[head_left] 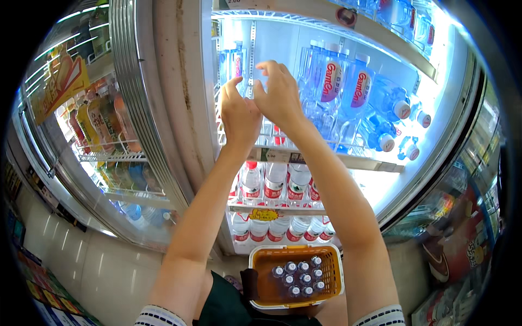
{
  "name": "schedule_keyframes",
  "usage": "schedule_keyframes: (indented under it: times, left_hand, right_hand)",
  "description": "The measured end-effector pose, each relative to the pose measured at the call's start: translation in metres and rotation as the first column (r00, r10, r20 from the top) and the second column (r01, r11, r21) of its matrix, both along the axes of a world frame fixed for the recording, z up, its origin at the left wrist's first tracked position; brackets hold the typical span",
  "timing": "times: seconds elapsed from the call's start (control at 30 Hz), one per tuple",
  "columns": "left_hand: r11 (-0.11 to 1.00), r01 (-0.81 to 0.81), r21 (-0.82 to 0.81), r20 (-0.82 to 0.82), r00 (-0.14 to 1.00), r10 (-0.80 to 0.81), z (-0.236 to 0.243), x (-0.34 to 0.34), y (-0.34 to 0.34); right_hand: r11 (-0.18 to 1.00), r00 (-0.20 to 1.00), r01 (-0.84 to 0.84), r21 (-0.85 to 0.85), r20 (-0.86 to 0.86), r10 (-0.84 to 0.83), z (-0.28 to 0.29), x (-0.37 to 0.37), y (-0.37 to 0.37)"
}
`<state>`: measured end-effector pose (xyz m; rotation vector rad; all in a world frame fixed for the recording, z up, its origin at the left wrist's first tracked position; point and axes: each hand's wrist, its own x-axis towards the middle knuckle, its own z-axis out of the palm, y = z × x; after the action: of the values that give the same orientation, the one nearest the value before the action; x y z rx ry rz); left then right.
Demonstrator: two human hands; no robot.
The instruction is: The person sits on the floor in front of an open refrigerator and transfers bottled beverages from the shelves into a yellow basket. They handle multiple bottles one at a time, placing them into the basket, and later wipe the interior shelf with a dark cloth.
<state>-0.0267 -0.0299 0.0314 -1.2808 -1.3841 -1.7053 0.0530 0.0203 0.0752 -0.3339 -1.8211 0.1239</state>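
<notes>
Both my hands are raised inside a lit fridge, at the middle shelf. My left hand (240,113) has its fingers bent and apart, with nothing visible in it. Close beside it, my right hand (281,96) curves its fingers, the thumb held away from them, and it too looks empty. Just beyond my left hand stand clear blue water bottles (232,62). To the right of my right hand are upright water bottles (330,79) with red-and-white labels and white caps. Farther right, several more bottles (390,103) lie on their sides, caps toward me.
Below, a yellow-brown basket (261,251) with a pale rim holds several white-capped bottles (305,279). Red-labelled bottles (274,182) fill the lower shelves. A shelf edge (375,163) runs under my forearms. At left, a glass-doored fridge holds coloured drinks (98,122).
</notes>
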Motion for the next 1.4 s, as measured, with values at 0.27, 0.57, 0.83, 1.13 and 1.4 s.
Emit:
schedule_keyframes:
  times: [0.27, 0.57, 0.83, 1.13, 1.4]
  left_hand:
    - [0.983, -0.159, -0.088, 0.068, 0.984, 0.166, -0.026, -0.014, 0.018]
    - [0.978, 0.013, -0.209, 0.265, 0.963, 0.044, -0.019, -0.003, 0.006]
    - [0.986, 0.095, -0.138, 0.187, 0.98, -0.068, -0.027, -0.012, 0.013]
    - [0.949, 0.189, 0.254, -0.455, 0.889, -0.056, -0.003, 0.051, -0.042]
    - [0.798, 0.531, -0.286, -0.168, 0.792, -0.587, -0.107, 0.139, -0.114]
  right_hand:
    - [0.931, 0.96, 0.215, -0.297, 0.24, -0.145, 0.048, -0.097, 0.042]
    - [0.872, 0.923, 0.308, -0.379, 0.343, -0.177, 0.054, -0.114, 0.043]
    - [0.945, 0.983, -0.123, -0.302, 0.097, 0.159, 0.017, -0.044, 0.002]
    - [0.978, 0.955, -0.187, 0.093, -0.215, 0.203, -0.002, 0.106, -0.099]
    - [0.874, 0.985, -0.172, -0.454, -0.075, 0.155, -0.09, 0.212, -0.137]
